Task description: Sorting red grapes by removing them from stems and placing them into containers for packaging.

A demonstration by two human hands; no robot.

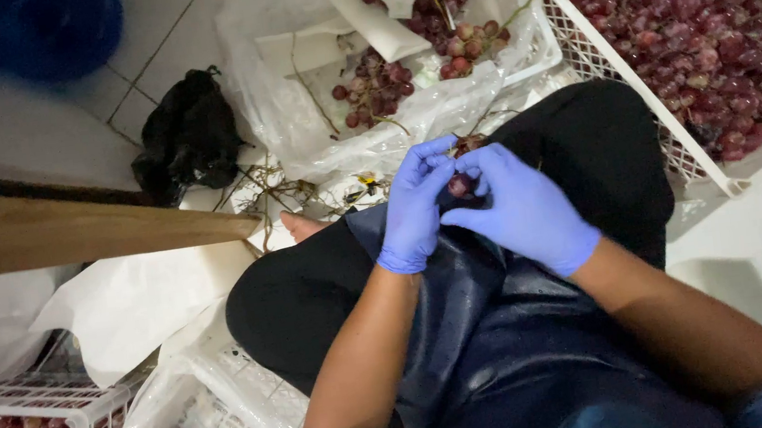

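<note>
Two gloved hands (smooth blue), left hand (414, 205), right hand (522, 209), round red grape (460, 184)

white tiled floor (177, 17), crowded with crates and wrapping

top right, a white crate (619, 82) heaped with red grapes sits on the tiles; beside it a plastic-lined tray (531, 58) with a few bunches. a black bag (188, 135) lies crumpled left of that, bare stems (268, 189) just below it, white paper (138, 304) spread lower left, another crate (49, 405) at the corner.
</note>
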